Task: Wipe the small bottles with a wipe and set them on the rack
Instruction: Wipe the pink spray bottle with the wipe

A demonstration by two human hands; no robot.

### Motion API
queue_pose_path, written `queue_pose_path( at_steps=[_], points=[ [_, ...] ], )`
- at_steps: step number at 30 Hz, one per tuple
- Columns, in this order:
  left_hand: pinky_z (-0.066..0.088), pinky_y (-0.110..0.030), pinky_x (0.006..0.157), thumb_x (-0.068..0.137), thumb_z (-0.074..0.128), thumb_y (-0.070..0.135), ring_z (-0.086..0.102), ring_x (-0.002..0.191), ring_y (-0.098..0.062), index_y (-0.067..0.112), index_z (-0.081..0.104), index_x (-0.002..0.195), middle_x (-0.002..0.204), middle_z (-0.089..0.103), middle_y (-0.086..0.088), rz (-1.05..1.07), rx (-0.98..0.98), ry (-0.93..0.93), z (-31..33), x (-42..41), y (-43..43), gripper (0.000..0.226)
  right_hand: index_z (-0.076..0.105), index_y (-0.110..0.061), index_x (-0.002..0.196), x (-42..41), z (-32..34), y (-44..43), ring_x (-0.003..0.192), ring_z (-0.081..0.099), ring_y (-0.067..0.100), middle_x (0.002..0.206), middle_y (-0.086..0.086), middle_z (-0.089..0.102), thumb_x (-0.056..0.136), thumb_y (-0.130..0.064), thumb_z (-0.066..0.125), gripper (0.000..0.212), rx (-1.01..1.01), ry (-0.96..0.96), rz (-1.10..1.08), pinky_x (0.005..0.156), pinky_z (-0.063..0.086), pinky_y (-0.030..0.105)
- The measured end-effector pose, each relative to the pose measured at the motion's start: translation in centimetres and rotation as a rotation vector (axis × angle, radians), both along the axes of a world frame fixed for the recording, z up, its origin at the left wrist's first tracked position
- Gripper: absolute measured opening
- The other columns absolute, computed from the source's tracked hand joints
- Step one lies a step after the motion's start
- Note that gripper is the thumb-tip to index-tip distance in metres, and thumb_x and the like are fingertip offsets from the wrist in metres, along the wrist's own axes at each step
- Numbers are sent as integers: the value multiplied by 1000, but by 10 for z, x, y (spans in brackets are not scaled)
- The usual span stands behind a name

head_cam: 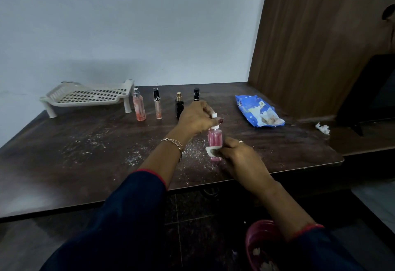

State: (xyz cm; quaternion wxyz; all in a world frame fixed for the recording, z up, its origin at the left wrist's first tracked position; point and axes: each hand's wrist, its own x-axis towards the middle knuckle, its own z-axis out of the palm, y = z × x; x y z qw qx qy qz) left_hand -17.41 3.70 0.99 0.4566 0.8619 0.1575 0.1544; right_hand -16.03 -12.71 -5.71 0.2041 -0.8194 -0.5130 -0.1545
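Head view: pink spray bottle (pixel 214 140), upright at the near middle of the table (pixel 85 159), grip of left hand (pixel 196 119) closed on its white cap to steady it while grip of right hand (pixel 235 153) pinches a wipe (pixel 210 151) against its lower body; rack (pixel 89 96) far left, four bottles (pixel 158 106) queued beside it.

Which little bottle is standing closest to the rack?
The orange-pink bottle with the silver top, standing right beside the rack and its leg. The others stand farther right.
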Motion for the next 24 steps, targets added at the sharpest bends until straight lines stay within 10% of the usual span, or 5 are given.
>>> queue_pose_path(
  at_steps=[7,14,24],
  points=[
    [46,-19,61,71,80,25,56,66,-9,18,59,84,71,60,7,32,78,-72,-6,1,-10,26,74,-22,91,9,3,-10,94,64,17,107,-4,66,74,-2,63,28,-141,185,9,80,50,30],
    [46,-5,50,77,74,20,52,45,12,12,68,99,64,54,13,33,30,-216,-19,-10,-14,24,72,-12,74,16,28,-16,78,65,10,81,0,71,76,-3,66,12,625,585,-137,71,49,21],
    [44,-4,48,92,57,19,53,60,-3,7,60,117,82,59,7,-12,110,-184,-19,-13,-14,28,64,-11,76,23,21,1,76,65,13,79,-1,68,67,6,62,20,598,210,-216,73,55,37]
  ],
)
